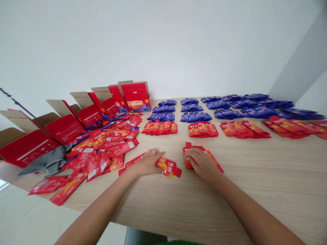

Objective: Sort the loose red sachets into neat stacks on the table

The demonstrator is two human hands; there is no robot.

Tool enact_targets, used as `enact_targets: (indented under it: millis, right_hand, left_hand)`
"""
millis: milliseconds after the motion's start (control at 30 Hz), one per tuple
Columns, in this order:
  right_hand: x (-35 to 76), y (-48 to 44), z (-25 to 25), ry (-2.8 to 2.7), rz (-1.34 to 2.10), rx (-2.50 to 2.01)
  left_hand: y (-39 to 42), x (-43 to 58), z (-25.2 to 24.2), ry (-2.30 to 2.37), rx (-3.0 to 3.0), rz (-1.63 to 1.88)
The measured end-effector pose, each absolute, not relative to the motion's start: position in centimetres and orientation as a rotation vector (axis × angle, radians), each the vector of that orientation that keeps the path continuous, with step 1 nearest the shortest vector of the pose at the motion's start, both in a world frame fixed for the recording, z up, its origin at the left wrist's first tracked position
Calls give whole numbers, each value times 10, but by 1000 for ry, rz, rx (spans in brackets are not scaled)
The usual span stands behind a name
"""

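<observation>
My left hand [150, 161], fingers closed, grips a red sachet [167, 166] with orange fruit printed on it; its tabbed end points right. Under and beside that hand lies another red sachet [124, 169], partly covered by it. My right hand [203, 162] rests on a small group of red sachets [188, 149], its fingers curled over their left part. Whether those fingers grip a sachet or only press on the group, I cannot make out. A large loose heap of red sachets [109, 146], with some blue ones mixed in, spreads to the left.
Open red cartons [66, 127] line the table's left and back-left side. A grey cloth item [48, 161] lies against them. Neat red stacks [203, 130] form a row beyond my hands, with rows of blue sachet stacks [196, 117] behind. The wooden table [163, 207] meets a white wall.
</observation>
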State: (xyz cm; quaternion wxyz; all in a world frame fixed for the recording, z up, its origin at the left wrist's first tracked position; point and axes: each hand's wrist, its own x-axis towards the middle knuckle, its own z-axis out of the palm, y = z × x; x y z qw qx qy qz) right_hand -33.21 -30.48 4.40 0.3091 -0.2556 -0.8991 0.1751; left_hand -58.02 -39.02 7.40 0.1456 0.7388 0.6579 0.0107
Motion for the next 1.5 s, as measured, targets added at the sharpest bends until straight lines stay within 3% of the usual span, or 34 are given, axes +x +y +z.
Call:
enact_targets:
  millis: [133,367,467,533,667,933,1167,1500]
  right_hand:
    - [-333,-307,44,-2332,579,-702]
    - [-340,-316,55,-1959,1182,-864]
    - [-345,-321,58,-1732,1534,-794]
    - [-346,-322,59,-1596,1592,-778]
    - [-344,-318,56,-1458,1579,-797]
    - [-343,-319,62,-1568,1497,-794]
    - [-342,-316,60,-1392,1651,-818]
    - [-317,-296,75,-1337,1333,-964]
  left_hand:
    - [-391,-578,75,1950,2074,57]
    - [-406,-548,85,1734,1282,982]
    - [-410,-517,89,1436,1077,1149]
    - [-412,-497,87,1286,1003,1205]
    - [-412,-472,75,1128,888,1211]
    - [-412,-462,66,1254,925,1272]
    - [-413,-455,62,1309,1007,1182]
    - [-422,-475,66,1175,1079,928]
